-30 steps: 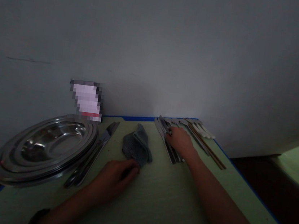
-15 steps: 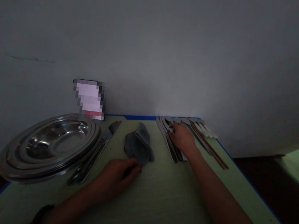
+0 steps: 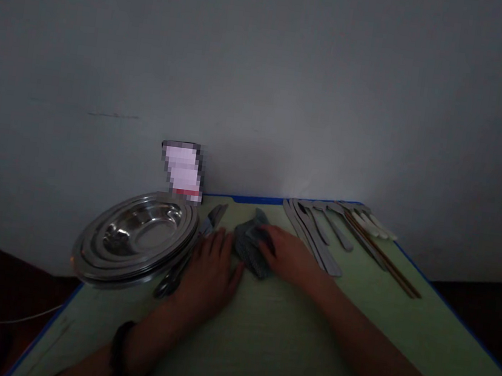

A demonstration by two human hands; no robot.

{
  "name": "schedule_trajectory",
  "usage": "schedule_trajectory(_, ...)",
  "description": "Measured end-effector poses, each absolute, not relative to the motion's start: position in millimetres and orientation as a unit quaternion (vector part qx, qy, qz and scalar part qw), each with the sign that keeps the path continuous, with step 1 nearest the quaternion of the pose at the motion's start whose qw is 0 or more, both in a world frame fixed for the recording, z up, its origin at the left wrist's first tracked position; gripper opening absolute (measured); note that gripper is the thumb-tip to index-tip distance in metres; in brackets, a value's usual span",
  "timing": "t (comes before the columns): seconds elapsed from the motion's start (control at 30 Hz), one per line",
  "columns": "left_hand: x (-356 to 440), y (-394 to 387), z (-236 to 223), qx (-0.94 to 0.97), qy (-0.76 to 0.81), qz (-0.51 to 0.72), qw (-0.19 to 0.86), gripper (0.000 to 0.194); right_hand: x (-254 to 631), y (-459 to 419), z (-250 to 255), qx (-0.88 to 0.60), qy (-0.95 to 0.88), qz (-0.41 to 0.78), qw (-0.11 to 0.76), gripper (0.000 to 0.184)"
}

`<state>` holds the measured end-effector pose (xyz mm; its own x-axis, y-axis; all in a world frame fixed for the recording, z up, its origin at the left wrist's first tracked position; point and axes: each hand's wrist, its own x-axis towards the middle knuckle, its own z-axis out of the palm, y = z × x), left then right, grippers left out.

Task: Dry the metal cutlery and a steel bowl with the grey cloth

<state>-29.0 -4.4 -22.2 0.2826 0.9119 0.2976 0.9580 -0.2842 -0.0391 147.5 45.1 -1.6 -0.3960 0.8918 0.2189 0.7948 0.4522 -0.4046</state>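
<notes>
Since the earlier frame, the right hand (image 3: 290,257) has shifted from the cutlery (image 3: 339,234) to the cloth (image 3: 249,255), near the tabletop's (image 3: 254,347) far edge. Its fingers bend over the cloth's right side; whether they pinch it, I cannot tell. The left hand (image 3: 209,274), fingers spread and released, lies between cloth and plates (image 3: 91,260).

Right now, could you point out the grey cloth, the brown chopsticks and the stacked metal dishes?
Grey cloth (image 3: 248,253): head view, on its textured lower part.
Brown chopsticks (image 3: 392,266): head view, partway along their length.
Stacked metal dishes (image 3: 142,232): head view, on the bare inside of the top one.
</notes>
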Motion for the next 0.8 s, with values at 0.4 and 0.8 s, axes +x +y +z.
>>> schedule_trajectory(0.4,-25.1,-10.1,-7.9,-0.813,-0.575,-0.022,0.087,0.048,140.4,42.5,-26.8,-0.554,-0.751,0.114,0.34,0.038)
schedule_trajectory(0.8,-2.9,-33.8,24.6,-0.764,-0.627,0.141,0.057,0.046,136.2,51.2,-21.5,-0.538,-0.73,0.206,0.366,0.051)
